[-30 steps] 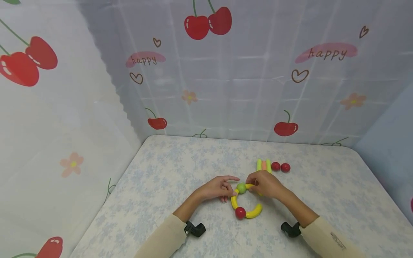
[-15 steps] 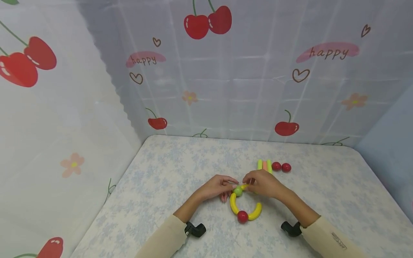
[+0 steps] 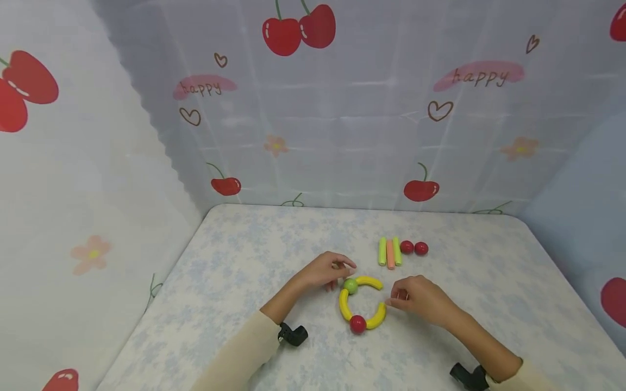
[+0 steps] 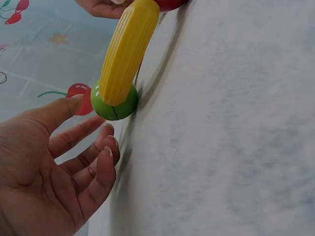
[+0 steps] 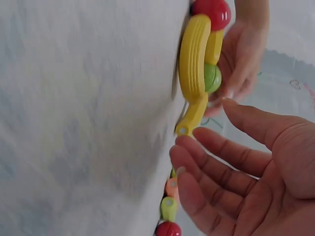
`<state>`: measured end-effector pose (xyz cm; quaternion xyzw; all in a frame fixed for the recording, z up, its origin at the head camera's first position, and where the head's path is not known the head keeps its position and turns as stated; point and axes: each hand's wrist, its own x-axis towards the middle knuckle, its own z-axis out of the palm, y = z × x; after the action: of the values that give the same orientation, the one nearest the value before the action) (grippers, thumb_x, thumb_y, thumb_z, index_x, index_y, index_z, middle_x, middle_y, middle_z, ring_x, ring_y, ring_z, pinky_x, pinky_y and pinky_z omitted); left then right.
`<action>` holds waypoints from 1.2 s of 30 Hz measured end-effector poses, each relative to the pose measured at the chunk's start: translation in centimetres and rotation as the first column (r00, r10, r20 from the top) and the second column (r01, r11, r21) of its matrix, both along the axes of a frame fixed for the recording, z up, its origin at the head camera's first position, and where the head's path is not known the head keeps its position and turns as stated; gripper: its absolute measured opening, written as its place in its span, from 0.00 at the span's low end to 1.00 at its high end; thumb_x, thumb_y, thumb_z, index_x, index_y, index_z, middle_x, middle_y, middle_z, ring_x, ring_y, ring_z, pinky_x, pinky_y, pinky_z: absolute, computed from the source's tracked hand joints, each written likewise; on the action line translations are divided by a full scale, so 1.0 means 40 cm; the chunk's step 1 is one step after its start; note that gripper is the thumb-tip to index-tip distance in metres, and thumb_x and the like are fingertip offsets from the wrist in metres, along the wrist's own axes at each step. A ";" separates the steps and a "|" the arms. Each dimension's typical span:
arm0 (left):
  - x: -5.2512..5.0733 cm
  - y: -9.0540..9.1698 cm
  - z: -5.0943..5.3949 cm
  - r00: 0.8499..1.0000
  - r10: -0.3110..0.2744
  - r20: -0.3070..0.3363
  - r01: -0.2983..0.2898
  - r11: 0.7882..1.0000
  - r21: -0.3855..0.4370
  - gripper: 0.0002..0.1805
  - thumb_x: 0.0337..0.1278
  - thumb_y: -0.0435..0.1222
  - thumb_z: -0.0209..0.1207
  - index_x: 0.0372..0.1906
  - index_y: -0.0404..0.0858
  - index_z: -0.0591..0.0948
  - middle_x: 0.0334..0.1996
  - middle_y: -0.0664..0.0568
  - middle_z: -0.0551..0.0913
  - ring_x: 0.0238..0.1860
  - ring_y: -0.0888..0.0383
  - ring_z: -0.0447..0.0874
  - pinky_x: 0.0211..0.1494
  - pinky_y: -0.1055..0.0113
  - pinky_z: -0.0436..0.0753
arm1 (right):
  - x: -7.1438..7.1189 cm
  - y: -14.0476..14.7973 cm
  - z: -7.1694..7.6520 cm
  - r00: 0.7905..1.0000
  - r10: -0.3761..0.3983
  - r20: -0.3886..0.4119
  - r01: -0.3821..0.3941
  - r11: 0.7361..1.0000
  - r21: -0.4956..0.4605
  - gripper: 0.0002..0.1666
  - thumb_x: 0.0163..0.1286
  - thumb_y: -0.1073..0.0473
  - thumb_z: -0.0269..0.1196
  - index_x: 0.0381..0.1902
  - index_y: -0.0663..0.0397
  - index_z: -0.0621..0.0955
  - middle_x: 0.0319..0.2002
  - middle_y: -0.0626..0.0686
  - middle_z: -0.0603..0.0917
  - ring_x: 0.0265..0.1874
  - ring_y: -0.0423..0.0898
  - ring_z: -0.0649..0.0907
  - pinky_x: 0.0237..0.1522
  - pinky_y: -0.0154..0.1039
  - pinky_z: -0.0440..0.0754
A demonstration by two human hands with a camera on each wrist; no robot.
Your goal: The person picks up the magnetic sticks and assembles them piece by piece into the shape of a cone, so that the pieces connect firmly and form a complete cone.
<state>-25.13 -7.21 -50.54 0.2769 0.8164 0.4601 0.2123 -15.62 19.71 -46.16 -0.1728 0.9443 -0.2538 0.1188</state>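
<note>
Head view: a person's two bare hands flank an open ring point(image 3: 344, 305) on a floral-patterned table point(image 3: 244, 244), its three yellow arcs point(image 3: 377, 316) linked by a green ball point(image 3: 350, 286) and a red ball point(image 3: 358, 325). The left hand point(image 3: 326, 270), holding nothing, hangs beside the green ball, thumb and loosely bent fingers parted. Across from it, the right hand point(image 3: 423, 300) is likewise bare, fingers relaxed near the ring's gap; whether a fingertip touches the arc's end, I cannot tell. Beyond lie two lime sticks point(image 3: 382, 251) flanking an orange stick point(image 3: 390, 254), just beside two more red balls point(image 3: 421, 248).
</note>
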 end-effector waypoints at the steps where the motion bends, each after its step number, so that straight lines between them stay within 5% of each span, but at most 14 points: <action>1: -0.006 0.006 0.008 1.000 -0.015 -0.022 0.014 1.000 -0.027 0.15 0.72 0.43 0.61 0.56 0.42 0.86 0.33 0.53 0.84 0.18 0.55 0.78 0.22 0.66 0.79 | 0.008 -0.006 -0.001 1.000 -0.004 0.006 0.004 1.000 0.003 0.10 0.65 0.51 0.73 0.26 0.45 0.84 0.20 0.41 0.78 0.20 0.40 0.74 0.23 0.34 0.74; 9: -0.041 0.071 0.012 0.971 -0.201 -0.127 0.181 0.971 -0.159 0.14 0.67 0.43 0.65 0.53 0.43 0.87 0.33 0.60 0.84 0.21 0.64 0.75 0.25 0.73 0.76 | 0.049 -0.057 -0.020 0.995 -0.097 0.011 0.096 0.995 0.038 0.20 0.64 0.46 0.73 0.17 0.46 0.80 0.14 0.43 0.73 0.15 0.39 0.69 0.19 0.33 0.65; 13: -0.048 0.085 0.008 0.954 -0.252 -0.165 0.220 0.957 -0.191 0.14 0.65 0.43 0.67 0.51 0.43 0.88 0.30 0.60 0.84 0.24 0.67 0.75 0.28 0.74 0.75 | 0.054 -0.071 -0.026 0.990 -0.139 0.020 0.137 0.989 0.057 0.22 0.64 0.48 0.73 0.15 0.47 0.79 0.13 0.44 0.73 0.14 0.39 0.69 0.18 0.33 0.63; 23: -0.029 0.060 0.025 0.973 -0.220 -0.065 0.200 0.952 -0.231 0.14 0.66 0.40 0.67 0.54 0.44 0.86 0.29 0.58 0.83 0.17 0.63 0.75 0.21 0.70 0.80 | 0.032 -0.077 -0.040 0.986 -0.159 0.043 0.156 0.985 0.071 0.21 0.64 0.49 0.72 0.16 0.47 0.78 0.13 0.45 0.75 0.14 0.41 0.73 0.18 0.34 0.66; 36: 0.022 0.011 0.021 0.971 -0.223 -0.087 0.199 0.954 -0.224 0.21 0.67 0.39 0.65 0.62 0.41 0.82 0.25 0.57 0.80 0.15 0.63 0.74 0.21 0.71 0.78 | 0.002 -0.064 -0.041 0.986 -0.165 0.000 0.164 0.985 0.057 0.17 0.64 0.53 0.73 0.19 0.48 0.79 0.15 0.46 0.74 0.15 0.43 0.73 0.19 0.35 0.68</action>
<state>-24.23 -6.76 -49.69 0.3635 0.8373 0.3283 0.2430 -15.52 17.15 -47.82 -0.0902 0.9619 -0.2360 0.1044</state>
